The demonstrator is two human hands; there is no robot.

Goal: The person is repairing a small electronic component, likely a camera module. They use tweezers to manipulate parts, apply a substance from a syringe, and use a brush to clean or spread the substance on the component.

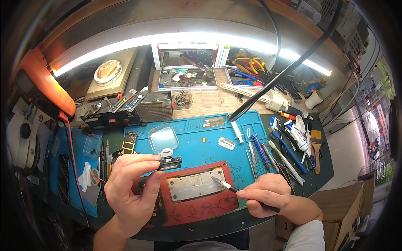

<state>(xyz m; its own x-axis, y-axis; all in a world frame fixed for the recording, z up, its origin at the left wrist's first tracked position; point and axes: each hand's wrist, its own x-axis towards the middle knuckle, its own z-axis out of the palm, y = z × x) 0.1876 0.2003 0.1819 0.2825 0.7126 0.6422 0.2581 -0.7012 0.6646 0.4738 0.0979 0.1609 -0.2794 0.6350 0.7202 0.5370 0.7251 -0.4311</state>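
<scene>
My left hand (pixel 134 186) pinches a small black part with a pale, shiny piece on top (pixel 170 164), raised at the left of a metal plate (pixel 184 188) set in a red base (pixel 226 201). My right hand (pixel 266 194) grips a black pen-like tool with a silver collar and fine tip (pixel 224 184), its tip over the plate's right half; whether it touches is unclear. Behind the left hand's part sits a clear plastic container (pixel 163 136) on the blue mat (pixel 192 146).
A syringe (pixel 237 131), razor blade (pixel 226 142), screwdrivers (pixel 261 151), brush (pixel 316 148) and tubes lie right. An orange multimeter (pixel 50 83) with leads stands left, near a second blue mat (pixel 77 146). Tool trays (pixel 186 76) line the back; black cables (pixel 289 69) hang overhead.
</scene>
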